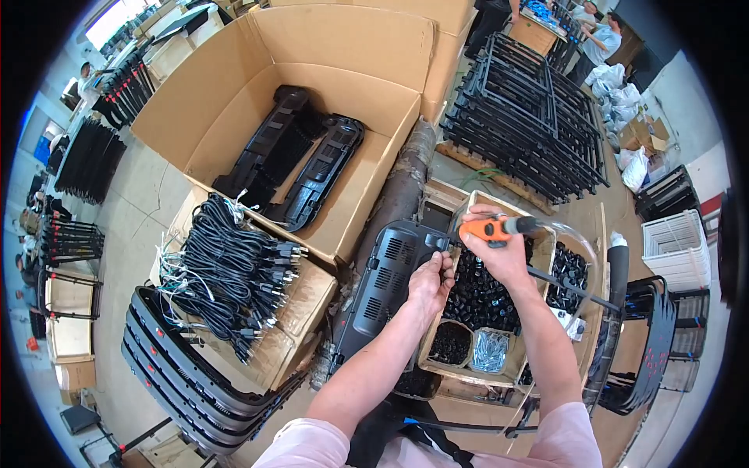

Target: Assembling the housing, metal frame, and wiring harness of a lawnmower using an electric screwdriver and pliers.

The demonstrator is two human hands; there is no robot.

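Note:
My right hand [499, 253] is wrapped round an orange air screwdriver [493, 230]; a clear hose runs off its black rear end. The tool's tip is not visible. A long black plastic cover [388, 269] with vent slots lies slanted in front of me. At the far right end of that cover, my left hand [431, 281] has its fingers pinched together; whatever is between them is too small to make out. Beneath my right hand is a wooden bin [427, 352] of black plastic knobs [477, 300], small dark screws [450, 343] and silver screws [490, 351].
A large cardboard box [343, 234] with black plastic covers [324, 168] stands at the back left. Bundled black cables [230, 269] lie on a carton, beside stacked curved panels [183, 374]. Black metal frames [530, 117] are piled at the back right. People work in the distance.

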